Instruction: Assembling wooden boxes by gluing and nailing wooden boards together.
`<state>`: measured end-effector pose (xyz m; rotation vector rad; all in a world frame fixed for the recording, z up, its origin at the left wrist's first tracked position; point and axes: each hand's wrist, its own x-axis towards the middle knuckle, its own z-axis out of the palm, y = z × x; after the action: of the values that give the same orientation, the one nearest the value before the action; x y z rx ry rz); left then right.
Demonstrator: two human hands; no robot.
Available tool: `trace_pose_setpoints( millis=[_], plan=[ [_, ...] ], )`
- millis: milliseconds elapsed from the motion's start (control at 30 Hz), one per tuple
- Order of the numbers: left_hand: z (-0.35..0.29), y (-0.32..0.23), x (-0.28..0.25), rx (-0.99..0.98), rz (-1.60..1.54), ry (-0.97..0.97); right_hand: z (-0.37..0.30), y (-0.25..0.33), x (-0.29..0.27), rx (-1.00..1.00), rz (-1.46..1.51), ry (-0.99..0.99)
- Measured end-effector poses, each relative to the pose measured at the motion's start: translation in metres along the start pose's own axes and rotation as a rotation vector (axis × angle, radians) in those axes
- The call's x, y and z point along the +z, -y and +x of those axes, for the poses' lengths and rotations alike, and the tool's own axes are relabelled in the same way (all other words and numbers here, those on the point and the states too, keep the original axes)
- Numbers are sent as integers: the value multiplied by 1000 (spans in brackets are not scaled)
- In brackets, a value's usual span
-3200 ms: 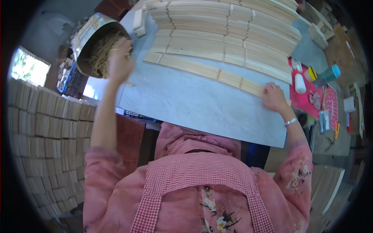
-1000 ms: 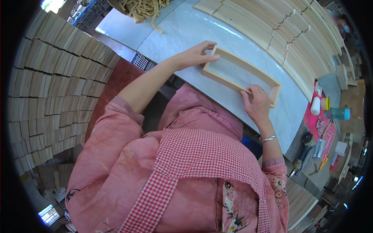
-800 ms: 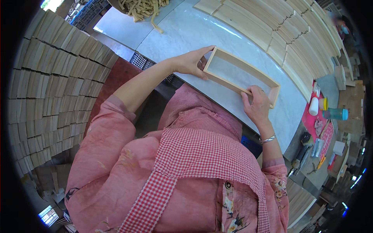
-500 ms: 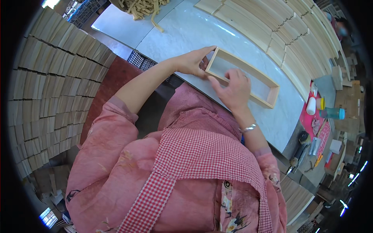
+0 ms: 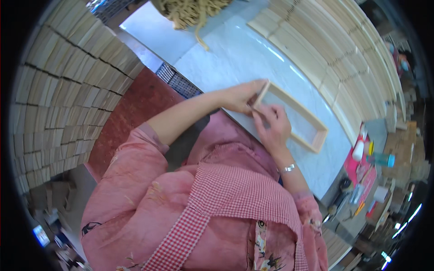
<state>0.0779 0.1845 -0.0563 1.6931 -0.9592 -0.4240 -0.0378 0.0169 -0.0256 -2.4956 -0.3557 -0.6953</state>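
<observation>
A long, narrow rectangular wooden frame of pale wood lies on the white marbled tabletop, slanting from upper left to lower right. I cannot tell whether it has a bottom panel. My left hand grips its left short end, with fingers at the far corner and the thumb near the close corner. Beside it, my right hand is curled over the near long side close to that same end, fingers inside and thumb outside. Motion blurs those fingertips, and anything small between them is hidden.
Pale wooden boards line the table's far side. A container of yellowish strips stands at the far left. Stacked wood blocks rise on my left. At right are a teal-lidded bottle, a white bottle and tools.
My right hand has moved along the near side toward the left corner, closer to my left hand. The view has shifted, so the frame and table appear lower in the picture.
</observation>
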Motion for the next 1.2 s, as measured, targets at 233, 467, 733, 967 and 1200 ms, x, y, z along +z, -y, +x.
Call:
trace_pose_setpoints(
  millis=[233, 467, 733, 967, 1200],
  plan=[
    [-8, 10, 5, 83, -167, -95, 59, 11, -17, -249, 58, 220],
    [-10, 6, 7, -22, 136, 28, 178, 33, 132, -300, 176, 295],
    [-2, -3, -1, -156, 1, 178, 195, 10, 176, -98, 74, 401],
    [-4, 8, -1, 2, -38, 0, 180, -57, 27, 223, 427, -81],
    [-5, 0, -1, -77, 83, 10, 127, -77, -21, 309, 107, 332]
  ],
)
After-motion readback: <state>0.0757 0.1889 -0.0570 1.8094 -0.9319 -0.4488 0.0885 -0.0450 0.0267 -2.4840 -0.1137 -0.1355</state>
